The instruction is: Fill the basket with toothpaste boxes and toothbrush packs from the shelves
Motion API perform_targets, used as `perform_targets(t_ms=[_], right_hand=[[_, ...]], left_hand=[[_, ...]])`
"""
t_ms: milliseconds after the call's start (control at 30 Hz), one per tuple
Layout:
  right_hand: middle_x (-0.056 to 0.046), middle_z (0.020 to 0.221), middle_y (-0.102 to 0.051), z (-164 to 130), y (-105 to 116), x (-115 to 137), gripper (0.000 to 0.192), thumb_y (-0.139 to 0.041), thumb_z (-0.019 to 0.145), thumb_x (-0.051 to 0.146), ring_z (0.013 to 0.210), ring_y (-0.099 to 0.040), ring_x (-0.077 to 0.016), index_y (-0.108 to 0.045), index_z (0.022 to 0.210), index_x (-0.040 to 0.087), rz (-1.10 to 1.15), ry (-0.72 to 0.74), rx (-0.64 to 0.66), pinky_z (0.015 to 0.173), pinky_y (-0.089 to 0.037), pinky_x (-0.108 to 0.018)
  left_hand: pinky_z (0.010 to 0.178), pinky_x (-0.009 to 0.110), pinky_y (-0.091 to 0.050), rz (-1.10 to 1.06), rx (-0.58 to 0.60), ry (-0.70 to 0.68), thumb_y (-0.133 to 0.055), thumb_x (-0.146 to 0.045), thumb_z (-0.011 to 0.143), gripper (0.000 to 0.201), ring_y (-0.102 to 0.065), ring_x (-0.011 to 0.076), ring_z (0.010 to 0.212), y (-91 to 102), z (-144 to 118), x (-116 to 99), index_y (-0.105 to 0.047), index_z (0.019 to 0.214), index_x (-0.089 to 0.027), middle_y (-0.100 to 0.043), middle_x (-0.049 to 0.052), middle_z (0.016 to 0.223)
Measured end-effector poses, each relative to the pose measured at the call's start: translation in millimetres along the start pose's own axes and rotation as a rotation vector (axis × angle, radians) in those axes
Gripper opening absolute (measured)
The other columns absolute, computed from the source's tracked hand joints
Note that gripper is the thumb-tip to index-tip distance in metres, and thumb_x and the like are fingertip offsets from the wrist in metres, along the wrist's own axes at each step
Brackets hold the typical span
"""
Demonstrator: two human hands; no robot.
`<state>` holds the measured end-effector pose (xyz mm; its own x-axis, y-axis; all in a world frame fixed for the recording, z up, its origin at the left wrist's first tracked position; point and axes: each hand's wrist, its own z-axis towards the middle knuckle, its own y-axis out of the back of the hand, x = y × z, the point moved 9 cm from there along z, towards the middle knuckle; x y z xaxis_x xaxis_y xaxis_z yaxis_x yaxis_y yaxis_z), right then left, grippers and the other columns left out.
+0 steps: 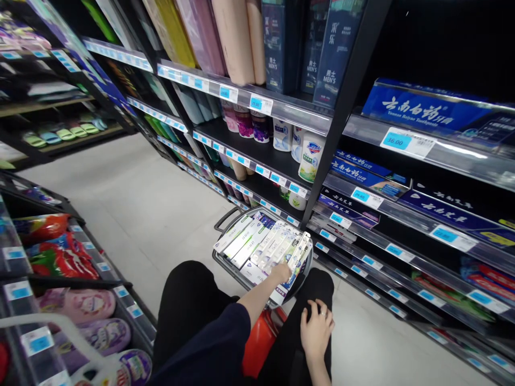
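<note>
My left hand (282, 273) reaches down into a grey basket (220, 261) between my knees. Its fingers are closed at the lower end of a toothbrush pack (301, 252) along the basket's right side; the fingertips are partly hidden. Beside it lie more white toothbrush packs (274, 247), side by side. White and green toothpaste boxes (241, 239) fill the basket's left part, and another box (277, 294) lies at the near edge. My right hand (317, 328) rests on my right knee, fingers loosely spread, holding nothing.
Shelves with blue toothpaste boxes (426, 107) rise at the right. Ahead, shelves hold bottles (311, 158) and dark blue MEN'S boxes (277, 48). At left stands a rack with slippers (96, 343) and red packets (64, 257). Something red (257, 343) sits under the basket.
</note>
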<state>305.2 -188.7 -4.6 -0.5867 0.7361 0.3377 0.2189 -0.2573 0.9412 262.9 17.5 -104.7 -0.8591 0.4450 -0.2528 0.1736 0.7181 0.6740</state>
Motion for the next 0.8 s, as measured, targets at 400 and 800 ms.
perform_targets(t_ms=[400,800], right_hand=[[-0.011,0.117,-0.057,0,-1,-1,0.027,-0.047,0.085,0.028,0.104,-0.048,-0.0305,-0.065,0.104,0.024,-0.013,0.008,-0.025,0.083,-0.035,-0.042],[-0.012,0.119,-0.056,-1,0,0,0.029,-0.044,0.086,0.029,0.105,-0.047,-0.0311,-0.065,0.105,0.023,-0.029,-0.001,0.006,0.084,-0.035,-0.043]], left_hand=[[0.082,0.041,-0.052,0.037,0.035,0.007,-0.054,-0.036,0.089,0.032,-0.060,0.0197,0.097,-5.3,3,15,-0.057,0.112,-0.014,-0.061,0.008,0.111],[0.084,0.042,-0.051,0.040,0.081,-0.038,-0.055,-0.034,0.088,0.033,-0.059,0.0206,0.099,-15.0,7,20,-0.056,0.115,-0.015,-0.059,0.009,0.115]])
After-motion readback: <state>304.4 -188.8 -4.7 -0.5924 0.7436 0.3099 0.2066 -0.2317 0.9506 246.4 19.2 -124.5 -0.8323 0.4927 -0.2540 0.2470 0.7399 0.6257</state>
